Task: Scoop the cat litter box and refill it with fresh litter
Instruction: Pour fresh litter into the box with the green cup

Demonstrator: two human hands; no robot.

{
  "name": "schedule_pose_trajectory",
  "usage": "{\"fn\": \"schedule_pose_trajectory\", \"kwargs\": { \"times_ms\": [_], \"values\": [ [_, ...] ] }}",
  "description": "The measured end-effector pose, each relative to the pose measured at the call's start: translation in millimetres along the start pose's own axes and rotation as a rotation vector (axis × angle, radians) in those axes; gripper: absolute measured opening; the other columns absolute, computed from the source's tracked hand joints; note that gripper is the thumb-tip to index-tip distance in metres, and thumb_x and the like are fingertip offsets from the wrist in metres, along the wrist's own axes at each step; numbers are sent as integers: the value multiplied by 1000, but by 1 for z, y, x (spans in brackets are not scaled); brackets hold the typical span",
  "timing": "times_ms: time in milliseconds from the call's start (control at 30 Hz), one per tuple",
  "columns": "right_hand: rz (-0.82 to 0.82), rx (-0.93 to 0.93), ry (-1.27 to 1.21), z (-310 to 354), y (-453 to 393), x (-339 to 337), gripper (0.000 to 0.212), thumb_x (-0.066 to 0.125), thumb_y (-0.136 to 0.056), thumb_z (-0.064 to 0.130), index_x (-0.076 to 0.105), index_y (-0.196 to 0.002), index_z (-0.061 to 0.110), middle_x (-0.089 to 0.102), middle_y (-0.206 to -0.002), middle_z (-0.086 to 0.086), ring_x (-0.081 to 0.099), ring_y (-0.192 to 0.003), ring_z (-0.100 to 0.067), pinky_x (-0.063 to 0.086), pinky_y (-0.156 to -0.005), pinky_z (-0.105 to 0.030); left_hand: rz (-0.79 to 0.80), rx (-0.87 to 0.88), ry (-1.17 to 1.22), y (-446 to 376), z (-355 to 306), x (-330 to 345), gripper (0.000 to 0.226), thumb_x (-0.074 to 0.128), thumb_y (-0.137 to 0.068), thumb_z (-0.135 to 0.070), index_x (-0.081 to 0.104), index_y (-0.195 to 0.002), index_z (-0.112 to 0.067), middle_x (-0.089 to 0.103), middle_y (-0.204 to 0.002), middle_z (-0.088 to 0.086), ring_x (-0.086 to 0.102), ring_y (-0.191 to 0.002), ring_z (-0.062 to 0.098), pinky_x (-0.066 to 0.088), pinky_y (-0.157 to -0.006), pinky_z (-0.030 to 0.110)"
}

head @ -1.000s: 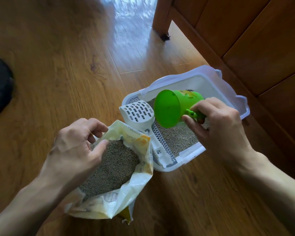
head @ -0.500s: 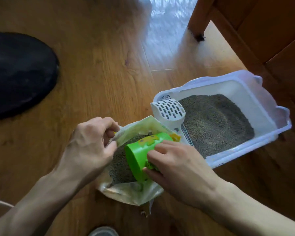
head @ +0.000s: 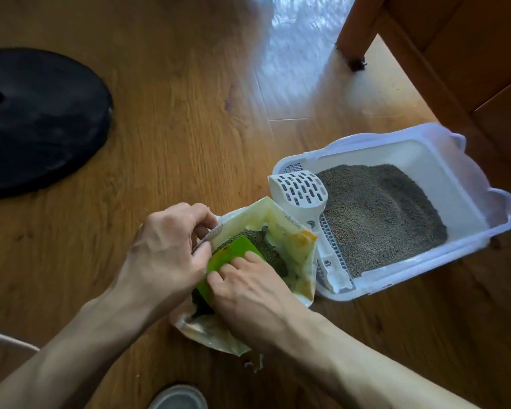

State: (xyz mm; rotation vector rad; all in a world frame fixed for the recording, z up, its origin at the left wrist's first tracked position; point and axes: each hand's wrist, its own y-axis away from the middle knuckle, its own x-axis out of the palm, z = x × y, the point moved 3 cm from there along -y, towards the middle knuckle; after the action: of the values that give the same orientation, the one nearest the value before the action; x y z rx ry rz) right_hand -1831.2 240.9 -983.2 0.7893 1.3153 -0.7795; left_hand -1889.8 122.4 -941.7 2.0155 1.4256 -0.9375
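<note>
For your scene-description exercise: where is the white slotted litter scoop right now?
In the head view, right of centre, the white slotted scoop rests on the litter box's left rim, just beyond the litter bag.

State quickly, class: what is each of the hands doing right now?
Left hand: closed, pinching the litter bag edge to hold it open.
Right hand: closed around the green cup, inside the bag.

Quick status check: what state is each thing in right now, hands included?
Bag: open, mouth held apart, litter inside.
Cup: tipped, pushed into the bag's litter.
Left hand: pinches the bag's edge.
Right hand: grips the cup.
Box: uncovered, holds litter.
Scoop: idle, resting on the box's rim.
</note>
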Motion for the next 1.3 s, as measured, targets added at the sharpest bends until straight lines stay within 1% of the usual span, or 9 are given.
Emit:
{"fn": "schedule_pose_trajectory", "kwargs": {
  "times_ms": [100,267,433,667,767,867,1000,1233,1300],
  "values": [
    [33,16,-55,-1,-2,0,10,64,-74,25,54,-72,20,59,-62,3,57,-56,-20,33,-59,-31,-4,7,-8,-2,-4,1,23,71,-75,-5,70,-91,-22,61,-78,-10,58,-67,2,45,-56,15],
    [34,63,-386,-22,9,-14,15,56,-84,28,45,-82,18,57,-77,-3,52,-74,-27,37,-68,-38,-22,0,7,-4,-3,0,22,70,-76,-5,69,-87,-24,62,-76,-9,58,-66,3,46,-57,16],
    [-33,320,-834,-57,33,-15,21,56,-93,21,41,-79,22,46,-70,8,42,-67,-9,36,-62,-23,-31,1,36,-5,-4,-1,22,71,-76,-5,70,-86,-25,63,-74,-9,59,-69,4,48,-61,19],
    [-179,412,-899,-75,71,-34,19,50,-94,25,54,-79,14,49,-69,3,44,-65,-7,39,-62,-25,-25,0,41,-4,-2,-1,24,71,-75,-3,70,-86,-25,64,-74,-9,59,-65,4,47,-57,19],
    [-266,480,-1046,-80,81,-39,20,50,-94,24,57,-79,13,54,-70,-7,49,-66,-24,44,-64,-40,-26,8,35,-4,-5,-1,24,72,-76,-3,69,-86,-24,63,-73,-9,59,-65,5,50,-59,26],
    [-343,508,-1148,-87,86,-47,22,52,-92,20,57,-76,6,52,-65,-5,46,-61,-19,41,-58,-31,-33,18,31,-4,-7,-1,24,72,-75,-2,69,-86,-23,62,-73,-9,59,-65,6,52,-59,30],
    [-374,520,-1187,-90,87,-54,27,52,-92,20,53,-76,-2,49,-67,-25,44,-60,-37,38,-57,-44,-40,53,-10,-1,-13,2,23,72,-75,-4,67,-87,-23,60,-76,-10,58,-68,9,52,-63,35],
    [-386,532,-1064,-95,93,-59,23,54,-91,25,55,-73,10,48,-66,-12,41,-60,-19,36,-55,-28,-40,112,-39,-3,-21,9,24,73,-76,-6,68,-95,-20,60,-85,-7,58,-73,13,52,-68,34],
    [-413,561,-1085,-97,97,-59,23,54,-92,25,55,-74,10,50,-66,-13,43,-61,-25,37,-56,-31,-39,106,-33,-3,-21,10,25,73,-76,-6,68,-96,-20,63,-88,-6,59,-75,13,53,-69,35]
  ]
}}
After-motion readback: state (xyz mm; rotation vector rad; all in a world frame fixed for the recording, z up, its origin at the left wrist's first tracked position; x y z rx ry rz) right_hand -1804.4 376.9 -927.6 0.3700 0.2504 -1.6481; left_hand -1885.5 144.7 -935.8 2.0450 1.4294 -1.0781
